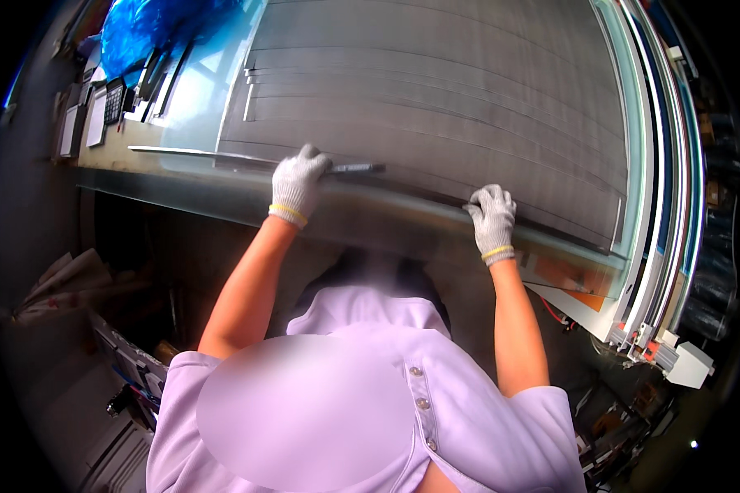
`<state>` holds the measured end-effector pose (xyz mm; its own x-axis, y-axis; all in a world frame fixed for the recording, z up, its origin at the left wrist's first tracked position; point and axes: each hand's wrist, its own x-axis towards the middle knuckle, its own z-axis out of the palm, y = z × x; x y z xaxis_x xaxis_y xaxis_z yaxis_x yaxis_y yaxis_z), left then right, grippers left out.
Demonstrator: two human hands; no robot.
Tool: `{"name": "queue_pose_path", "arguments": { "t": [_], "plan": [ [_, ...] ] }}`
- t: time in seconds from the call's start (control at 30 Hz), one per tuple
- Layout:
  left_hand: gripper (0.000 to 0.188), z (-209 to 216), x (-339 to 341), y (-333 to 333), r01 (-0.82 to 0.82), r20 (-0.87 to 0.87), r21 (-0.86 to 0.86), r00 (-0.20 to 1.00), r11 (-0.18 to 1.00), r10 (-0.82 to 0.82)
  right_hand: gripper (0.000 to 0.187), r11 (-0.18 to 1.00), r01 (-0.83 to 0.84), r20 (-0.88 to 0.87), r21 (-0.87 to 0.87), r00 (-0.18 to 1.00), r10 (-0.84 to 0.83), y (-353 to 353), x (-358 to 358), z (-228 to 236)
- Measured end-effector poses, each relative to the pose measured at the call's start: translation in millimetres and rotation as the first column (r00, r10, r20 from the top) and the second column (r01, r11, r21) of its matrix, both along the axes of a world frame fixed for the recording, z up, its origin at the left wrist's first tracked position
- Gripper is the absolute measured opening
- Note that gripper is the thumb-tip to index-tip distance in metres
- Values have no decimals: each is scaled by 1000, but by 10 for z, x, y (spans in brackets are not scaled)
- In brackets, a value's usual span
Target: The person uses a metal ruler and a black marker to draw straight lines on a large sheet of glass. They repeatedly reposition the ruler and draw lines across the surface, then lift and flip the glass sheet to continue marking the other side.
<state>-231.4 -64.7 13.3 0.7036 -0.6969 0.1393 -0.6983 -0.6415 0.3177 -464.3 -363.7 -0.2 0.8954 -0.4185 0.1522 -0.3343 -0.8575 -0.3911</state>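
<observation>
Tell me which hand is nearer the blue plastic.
Left. In the picture, the left hand is below and right of the blue plastic; the right hand is lower and much farther right.

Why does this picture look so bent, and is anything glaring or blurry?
In the head view, a wide fisheye, the right-hand rails curve and black rounds the rim; there too, glare whitens the glass near the blue plastic, the grey tool by the left hand looks smeared, and a smooth oval blur covers part of the lilac shirt.
</observation>
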Motion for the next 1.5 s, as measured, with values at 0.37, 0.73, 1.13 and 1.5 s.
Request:
{"name": "queue_pose_path", "arguments": {
  "t": [0.37,0.73,1.13,1.5],
  "plan": [
    [15,-47,-241,602,-265,-142,-193,960,945,240,19,992,72,-17,103,997,-71,537,-473,91],
    [37,-193,1229,1553,-860,-252,125,455,495,854,15,988,107,-11,110,994,-106,400,-368,-13],
    [31,111,874,1175,-761,71,170,643,626,762,15,988,123,-43,94,992,-119,414,-305,35],
    [39,-49,931,1218,-839,-384,-128,534,529,753,16,989,111,-36,101,993,-108,404,-306,15]
  ]
}}
